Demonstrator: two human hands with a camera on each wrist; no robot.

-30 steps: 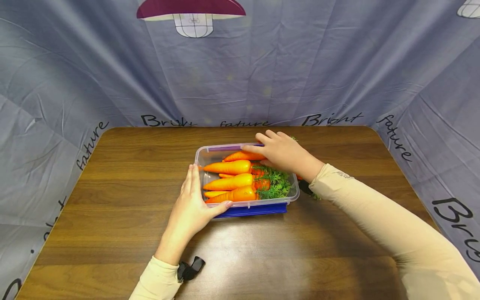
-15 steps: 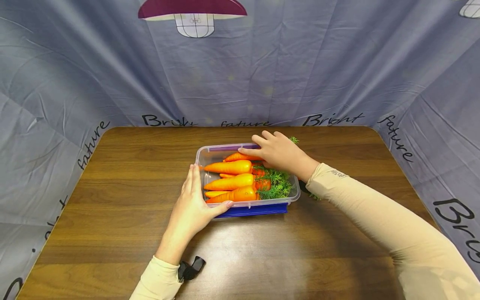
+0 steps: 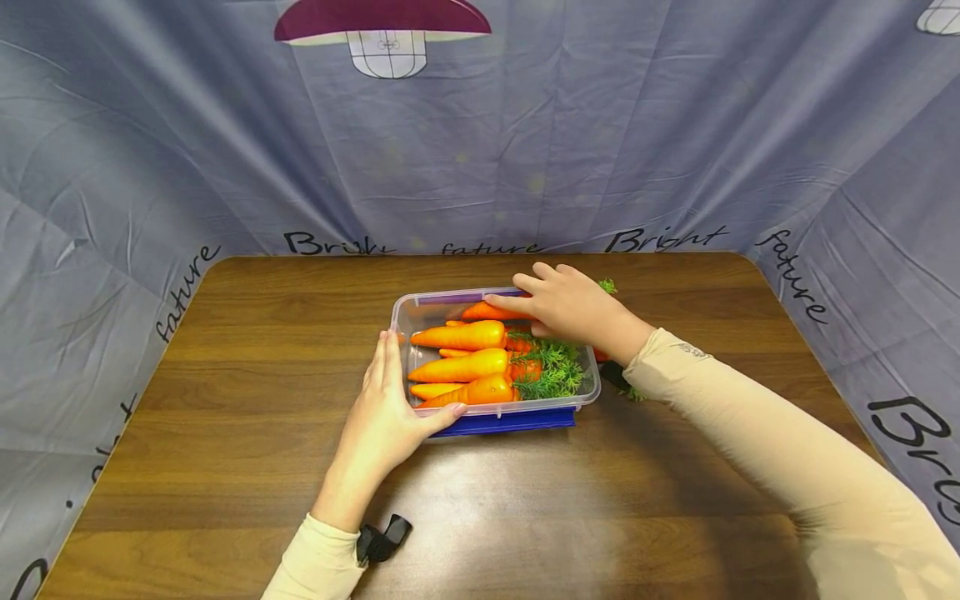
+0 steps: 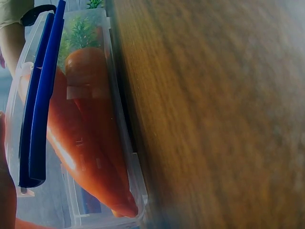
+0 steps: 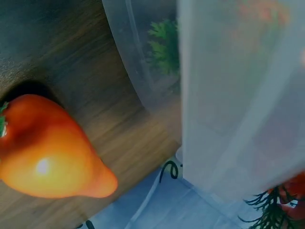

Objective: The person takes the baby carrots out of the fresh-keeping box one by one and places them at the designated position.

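Observation:
A clear plastic box (image 3: 596, 383) with blue side flaps sits mid-table, holding several orange carrots (image 3: 465, 365) with feathery green tops (image 3: 555, 371) at the right end. My left hand (image 3: 382, 417) rests at its near left corner, straight fingers along the left wall and thumb on the front rim. At the back rim, my right hand (image 3: 577, 304) grips another carrot (image 3: 483, 312), whose tip points left over the box. Its green top shows beyond the hand; the palm hides the thick end. Through the side wall, the left wrist view shows carrots (image 4: 90, 133) lying inside.
A loose orange carrot (image 5: 57, 152) lies on the table right of the box, mostly hidden under the right sleeve in the head view. The wooden table (image 3: 247, 400) is enclosed by a grey-blue curtain (image 3: 480, 150) at the back and sides.
My right hand shifted slightly left, then back right, and the carrot in it now lies further right, its green top sticking out more. The left hand stays at the box corner.

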